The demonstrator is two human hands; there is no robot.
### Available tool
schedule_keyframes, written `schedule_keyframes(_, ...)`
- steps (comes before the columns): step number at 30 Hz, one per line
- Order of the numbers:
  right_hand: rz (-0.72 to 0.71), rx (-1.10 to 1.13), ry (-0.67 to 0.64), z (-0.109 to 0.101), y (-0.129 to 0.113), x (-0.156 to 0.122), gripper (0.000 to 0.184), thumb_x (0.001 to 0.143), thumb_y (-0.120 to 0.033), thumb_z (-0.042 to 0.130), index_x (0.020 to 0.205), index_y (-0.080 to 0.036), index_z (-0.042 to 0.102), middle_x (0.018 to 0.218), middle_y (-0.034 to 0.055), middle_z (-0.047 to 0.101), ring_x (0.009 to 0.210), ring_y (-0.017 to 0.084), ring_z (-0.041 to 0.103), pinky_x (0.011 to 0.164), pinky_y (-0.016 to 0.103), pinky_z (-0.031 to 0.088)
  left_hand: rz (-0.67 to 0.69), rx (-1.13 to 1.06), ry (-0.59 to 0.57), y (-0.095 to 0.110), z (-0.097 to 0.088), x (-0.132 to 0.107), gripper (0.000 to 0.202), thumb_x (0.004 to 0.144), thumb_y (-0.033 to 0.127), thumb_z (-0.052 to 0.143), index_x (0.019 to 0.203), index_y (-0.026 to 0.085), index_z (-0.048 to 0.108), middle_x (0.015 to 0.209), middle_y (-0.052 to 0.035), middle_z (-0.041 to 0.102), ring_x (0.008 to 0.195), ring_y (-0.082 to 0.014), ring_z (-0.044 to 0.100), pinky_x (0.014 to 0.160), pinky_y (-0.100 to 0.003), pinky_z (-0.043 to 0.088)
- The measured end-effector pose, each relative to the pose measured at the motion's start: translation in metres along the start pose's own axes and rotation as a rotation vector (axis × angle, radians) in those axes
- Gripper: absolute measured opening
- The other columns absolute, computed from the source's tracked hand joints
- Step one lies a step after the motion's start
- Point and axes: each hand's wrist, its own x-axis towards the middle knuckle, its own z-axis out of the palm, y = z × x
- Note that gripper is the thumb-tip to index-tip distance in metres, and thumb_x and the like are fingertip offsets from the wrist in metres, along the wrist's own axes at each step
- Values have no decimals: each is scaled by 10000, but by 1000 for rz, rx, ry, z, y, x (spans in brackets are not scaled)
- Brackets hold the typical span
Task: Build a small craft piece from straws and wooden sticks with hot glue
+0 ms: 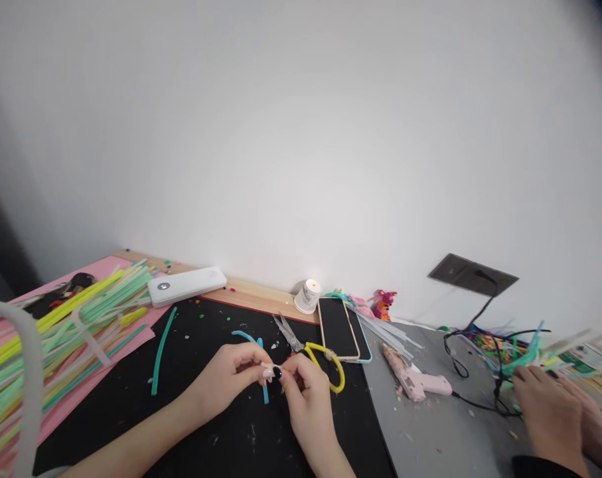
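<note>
My left hand [231, 378] and my right hand [305, 392] meet over the black mat [191, 411], fingertips pinched together on a small pale piece that I cannot make out. A blue straw piece [265, 392] lies under the fingers. Just beyond my right hand lie scissors with yellow handles [325, 362]. A curved blue straw [243, 335] and a long green straw [160, 352] rest on the mat to the left.
A heap of coloured straws [62, 332] lies on pink paper at left, beside a white case [186, 285]. A phone [337, 327], a small white cup [308, 295] and a pink glue gun [415, 382] sit behind. Another person's hands [554, 411] work at right among cables.
</note>
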Motion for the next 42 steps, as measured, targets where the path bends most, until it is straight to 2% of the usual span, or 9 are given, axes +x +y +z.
schedule_keyframes(8, 88, 107, -37, 4, 2, 3, 159, 861, -256, 485, 745, -167, 546, 637, -17, 489, 560, 116, 422, 501, 225, 314, -29, -81, 6, -5, -1, 3, 171, 774, 314, 591, 739, 156, 647, 649, 6, 618, 621, -139, 572, 639, -249, 467)
schedule_keyframes(11, 95, 87, -39, 3, 1, 4, 183, 861, -263, 485, 714, -168, 539, 626, -23, 465, 555, 114, 407, 498, 225, 304, -57, -98, 8, -7, 0, 3, 166, 757, 299, 607, 849, 164, 640, 683, 4, 649, 653, -150, 599, 681, -268, 487)
schedule_keyframes(14, 111, 67, -29, 3, 2, 4, 218, 860, -253, 469, 661, -172, 507, 599, -36, 413, 542, 110, 375, 489, 225, 280, -47, -88, 26, -7, 0, 1, 269, 732, 255, 633, 989, 179, 613, 750, 0, 686, 709, -161, 629, 710, -269, 493)
schedule_keyframes(19, 109, 63, -26, 2, 3, 3, 226, 863, -259, 462, 654, -174, 489, 598, -36, 409, 545, 111, 369, 492, 229, 275, 95, 144, 44, 0, -4, 0, 116, 796, 267, 569, 814, 199, 662, 737, 1, 695, 671, -150, 618, 659, -234, 471)
schedule_keyframes(27, 108, 95, -69, 2, 4, 0, 246, 867, -272, 460, 638, -185, 445, 596, -42, 382, 542, 109, 351, 495, 232, 263, 209, 369, 82, 0, -6, -2, 229, 833, 238, 525, 659, 205, 670, 622, 17, 668, 612, -133, 613, 633, -211, 446)
schedule_keyframes(32, 129, 134, -36, 2, 3, 1, 234, 859, -275, 476, 646, -179, 473, 585, -43, 387, 530, 107, 360, 478, 226, 269, 125, 249, 94, -1, -4, -1, 136, 796, 265, 570, 786, 219, 697, 703, 9, 714, 663, -157, 639, 656, -233, 486)
schedule_keyframes(36, 136, 157, -20, 2, 3, 2, 241, 857, -283, 478, 640, -178, 469, 573, -49, 385, 518, 102, 358, 473, 220, 275, 54, 88, 95, -6, -3, 0, 281, 735, 237, 630, 1013, 224, 676, 820, -4, 744, 736, -181, 663, 711, -267, 517)
schedule_keyframes(38, 141, 160, -22, 2, 3, 2, 237, 857, -285, 481, 646, -175, 478, 579, -48, 388, 522, 102, 358, 478, 220, 276, 47, 72, 88, -6, -3, 0, 282, 716, 228, 657, 995, 219, 689, 825, -4, 745, 750, -183, 666, 720, -262, 515)
schedule_keyframes(42, 153, 173, -45, 2, 1, 2, 224, 852, -282, 497, 657, -172, 494, 592, -42, 409, 535, 104, 367, 488, 221, 278, 67, 103, 87, -2, -3, -1, 124, 741, 248, 641, 823, 206, 724, 767, -1, 738, 720, -175, 659, 692, -244, 504)
